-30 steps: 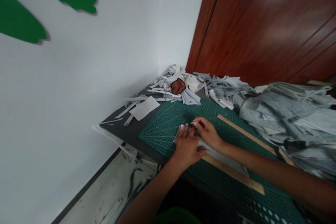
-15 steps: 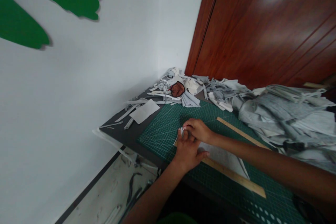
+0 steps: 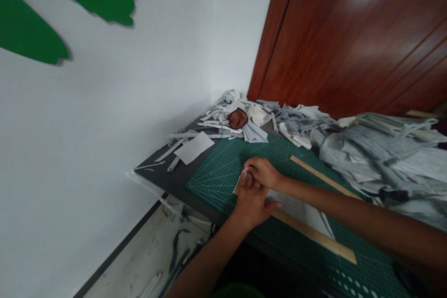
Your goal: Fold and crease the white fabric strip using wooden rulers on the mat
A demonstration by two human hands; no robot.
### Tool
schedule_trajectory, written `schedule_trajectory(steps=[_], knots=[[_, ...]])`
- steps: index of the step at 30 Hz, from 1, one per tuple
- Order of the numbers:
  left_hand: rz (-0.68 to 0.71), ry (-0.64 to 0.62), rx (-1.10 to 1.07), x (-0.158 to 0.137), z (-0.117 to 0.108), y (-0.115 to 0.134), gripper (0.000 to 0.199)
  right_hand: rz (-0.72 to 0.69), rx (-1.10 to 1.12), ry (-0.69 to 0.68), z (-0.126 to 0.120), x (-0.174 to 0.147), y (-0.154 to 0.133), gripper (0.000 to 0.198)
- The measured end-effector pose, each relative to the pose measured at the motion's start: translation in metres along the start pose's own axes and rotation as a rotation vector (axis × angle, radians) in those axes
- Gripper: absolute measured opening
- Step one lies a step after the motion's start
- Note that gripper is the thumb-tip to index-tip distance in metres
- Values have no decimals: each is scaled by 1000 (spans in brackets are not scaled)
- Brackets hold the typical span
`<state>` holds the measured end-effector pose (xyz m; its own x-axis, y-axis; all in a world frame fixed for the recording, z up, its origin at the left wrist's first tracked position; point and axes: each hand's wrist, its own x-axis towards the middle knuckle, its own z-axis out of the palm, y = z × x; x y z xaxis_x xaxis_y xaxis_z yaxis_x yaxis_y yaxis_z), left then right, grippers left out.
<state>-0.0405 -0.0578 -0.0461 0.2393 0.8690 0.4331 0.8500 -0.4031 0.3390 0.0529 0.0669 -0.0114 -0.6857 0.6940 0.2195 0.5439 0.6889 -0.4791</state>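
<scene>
On the green cutting mat [image 3: 213,179], a piece of light grey fabric [image 3: 302,209] lies partly under my hands. Along its near side runs a wooden ruler [image 3: 317,237]. My left hand [image 3: 253,205] rests over the ruler and fabric at their left end, fingers stretched forward and thumb spread to the right. Just beyond it, my right hand [image 3: 265,172] is closed, its fingertips pinching the far left corner of the fabric beside the left fingertips. The exact fold at the pinch is too small to make out.
A second wooden ruler [image 3: 321,174] lies farther back on the mat. Fabric scraps [image 3: 256,132] and a brown-red pouch-like piece [image 3: 238,118] are heaped near the wall. Grey cloth [image 3: 377,153] is piled at right. A pale rectangular piece [image 3: 194,148] lies at left.
The view has shifted very slightly. The pale bit of fabric at my fingertips sits a little lower, with both hands otherwise in nearly the same place.
</scene>
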Motion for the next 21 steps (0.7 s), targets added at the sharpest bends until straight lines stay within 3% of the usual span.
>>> schedule_trajectory(steps=[21], knots=[[11, -24, 20, 0, -4, 1, 74, -21, -34, 107, 5, -7, 4, 22]])
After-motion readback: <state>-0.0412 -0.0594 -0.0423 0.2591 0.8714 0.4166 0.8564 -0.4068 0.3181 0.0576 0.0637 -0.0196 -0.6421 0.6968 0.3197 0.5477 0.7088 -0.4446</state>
